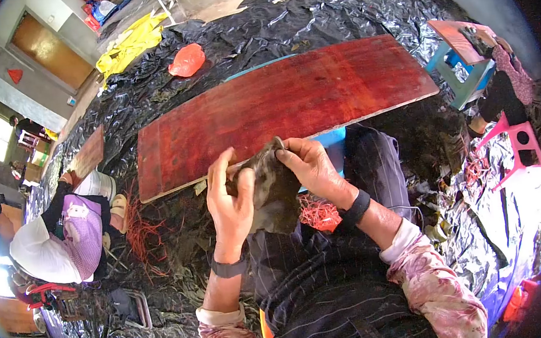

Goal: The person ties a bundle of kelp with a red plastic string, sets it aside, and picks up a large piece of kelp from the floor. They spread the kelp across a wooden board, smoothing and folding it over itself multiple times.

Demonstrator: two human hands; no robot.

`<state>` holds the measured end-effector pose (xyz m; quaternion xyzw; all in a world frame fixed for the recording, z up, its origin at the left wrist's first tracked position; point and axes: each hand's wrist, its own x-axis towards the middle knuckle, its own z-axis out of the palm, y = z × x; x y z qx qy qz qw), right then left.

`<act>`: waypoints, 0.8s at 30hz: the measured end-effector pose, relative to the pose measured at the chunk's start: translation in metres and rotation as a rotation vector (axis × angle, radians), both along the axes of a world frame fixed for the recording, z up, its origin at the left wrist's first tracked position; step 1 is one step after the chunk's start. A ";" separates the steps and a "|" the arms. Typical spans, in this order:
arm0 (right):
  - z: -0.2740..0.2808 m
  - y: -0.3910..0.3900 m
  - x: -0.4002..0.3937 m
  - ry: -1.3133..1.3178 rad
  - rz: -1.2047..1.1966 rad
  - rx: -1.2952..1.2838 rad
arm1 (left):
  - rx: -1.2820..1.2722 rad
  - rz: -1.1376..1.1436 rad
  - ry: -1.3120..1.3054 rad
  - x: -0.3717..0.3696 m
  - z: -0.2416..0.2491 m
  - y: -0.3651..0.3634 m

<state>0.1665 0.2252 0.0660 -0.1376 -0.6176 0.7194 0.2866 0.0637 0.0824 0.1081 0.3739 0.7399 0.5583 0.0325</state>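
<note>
A limp, brown-grey leaf-like piece (263,173) hangs in front of me at the near edge of a long red board (283,96). My right hand (315,168) pinches its upper end between thumb and fingers. On the piece's other side is my left hand (229,196), fingers stretched and apart, the thumb against or close beside it; contact there is hard to make out. Beneath the board shows a blue support (331,147). A bundle of red string (318,212) lies on my lap under my right wrist.
Black plastic sheeting (333,13) covers the floor. More red string (145,236) lies to the left, near a seated person (56,238) with a smaller board (89,155). At right are a blue-green stool (464,78), a pink stool (522,145) and another person's dark sleeve (503,97).
</note>
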 end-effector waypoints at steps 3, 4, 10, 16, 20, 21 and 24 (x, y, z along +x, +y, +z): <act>0.010 -0.010 0.002 -0.020 -0.102 0.165 | -0.066 -0.029 0.533 0.007 0.019 -0.001; 0.009 -0.013 0.000 0.031 -0.112 0.080 | -0.114 -0.049 0.592 0.008 0.022 -0.002; 0.012 -0.017 0.004 0.086 -0.043 0.139 | 0.038 -0.145 0.089 0.015 0.012 0.005; 0.015 -0.019 0.006 0.125 -0.165 0.086 | 0.074 -0.063 0.009 0.001 0.006 0.015; 0.034 -0.015 0.002 0.127 0.148 -0.345 | 0.108 -0.144 0.083 -0.007 0.026 0.022; 0.039 -0.015 0.002 0.104 0.185 -0.349 | 0.108 -0.182 0.063 -0.011 0.026 0.022; 0.044 -0.015 -0.003 0.165 0.205 -0.313 | 0.144 -0.189 -0.299 -0.023 0.028 0.013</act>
